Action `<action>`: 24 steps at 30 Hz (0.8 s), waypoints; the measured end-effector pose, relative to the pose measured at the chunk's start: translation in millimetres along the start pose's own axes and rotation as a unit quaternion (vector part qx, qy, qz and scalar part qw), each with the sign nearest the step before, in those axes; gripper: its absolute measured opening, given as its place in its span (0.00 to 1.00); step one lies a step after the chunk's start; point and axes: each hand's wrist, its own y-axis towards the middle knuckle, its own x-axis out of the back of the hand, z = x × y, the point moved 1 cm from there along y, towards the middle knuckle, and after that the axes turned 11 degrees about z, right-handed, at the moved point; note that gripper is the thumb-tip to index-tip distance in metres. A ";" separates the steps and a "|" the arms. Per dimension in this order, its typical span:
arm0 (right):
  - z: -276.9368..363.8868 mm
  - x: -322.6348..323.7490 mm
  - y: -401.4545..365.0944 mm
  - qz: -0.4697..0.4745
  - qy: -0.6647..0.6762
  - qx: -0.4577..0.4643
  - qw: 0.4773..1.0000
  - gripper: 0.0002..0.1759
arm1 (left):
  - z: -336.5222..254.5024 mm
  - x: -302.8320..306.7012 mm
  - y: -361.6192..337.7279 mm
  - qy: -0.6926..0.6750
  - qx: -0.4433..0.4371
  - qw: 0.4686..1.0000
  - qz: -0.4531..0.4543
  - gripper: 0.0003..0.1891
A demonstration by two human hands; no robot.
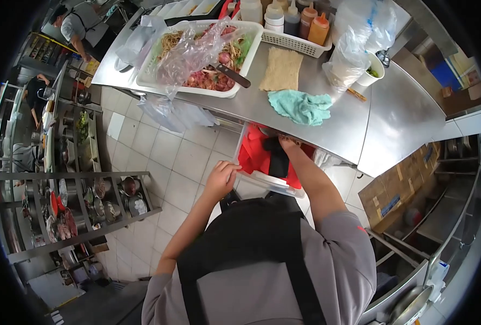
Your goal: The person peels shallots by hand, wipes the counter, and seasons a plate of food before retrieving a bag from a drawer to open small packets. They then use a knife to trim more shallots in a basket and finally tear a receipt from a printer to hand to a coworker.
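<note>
Reaching into an open plastic bin [278, 183] under the near edge of the steel bench [241, 108], the right hand [288, 142] sits inside at about one o'clock of its opening, right beside a black bundle [278, 164]. Around that bundle, filling much of the bin and showing most from eight to eleven o'clock, lies a red cloth [253, 151].

Both pieces should prove light and soft, limp rather than stiff, with little risk of slipping or breaking; snagging or tangling together seems likelier. A good hold on the red would probably be a gathered fold at nine o'clock, where it rises near the wall; on the black, its blunt end at six o'clock looks easiest to pinch.

In colour the red is bright and even, creased into broad, loose folds. The black one is dull and dark, apparently folded, its texture too faint to read; cloth is only a likely guess for either.

The right fingers are partly hidden, so whether they grasp anything cannot be told. At eight o'clock, by the bin's corner, the left hand [221, 177] has loosely bent fingers; nothing shows in them, and contact with the rim is unclear.
</note>
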 end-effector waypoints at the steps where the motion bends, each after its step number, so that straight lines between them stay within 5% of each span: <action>1: 1.4 3.8 -20.7 0.029 -0.008 0.005 1.000 0.20 | 4.6 -12.9 1.1 -0.024 0.006 0.999 0.022 0.07; 4: 2.3 21.2 -66.5 0.071 -0.013 0.011 0.997 0.20 | 19.5 -52.2 10.9 -0.069 0.015 0.995 0.074 0.07; 6: 1.5 34.6 -89.8 -0.048 0.024 0.079 0.995 0.16 | 29.1 -76.0 23.2 -0.060 0.022 0.993 0.104 0.08; 8: -3.7 38.9 -97.0 -0.038 0.061 0.063 0.995 0.10 | 41.4 -98.4 48.3 -0.050 0.024 0.990 0.129 0.08; 11: -12.8 44.0 -98.5 -0.104 0.089 0.047 0.990 0.07 | 63.9 -130.9 88.5 -0.046 0.069 0.990 0.111 0.11; 13: -15.0 47.0 -98.5 -0.116 0.145 0.052 0.981 0.07 | 76.7 -149.2 106.8 -0.065 0.196 0.976 0.063 0.18; 16: -11.5 63.5 -105.1 -0.109 0.246 0.082 0.960 0.07 | 77.1 -172.1 122.0 -0.124 0.271 0.954 -0.003 0.25; 17: -7.7 70.2 -113.3 -0.085 0.292 0.108 0.947 0.07 | 71.7 -176.0 124.8 -0.336 0.326 0.884 0.002 0.24; 18: -4.2 73.9 -118.7 -0.068 0.350 0.125 0.926 0.07 | 70.3 -177.8 126.1 -0.337 0.324 0.884 0.010 0.24; 20: -3.2 83.7 -131.8 -0.019 0.385 0.131 0.913 0.11 | 70.0 -180.1 117.1 -0.601 0.358 0.714 -0.033 0.20; 24: -7.2 121.6 -148.5 -0.115 0.165 0.000 0.980 0.21 | 96.0 -175.3 99.1 -0.682 0.366 0.633 0.011 0.14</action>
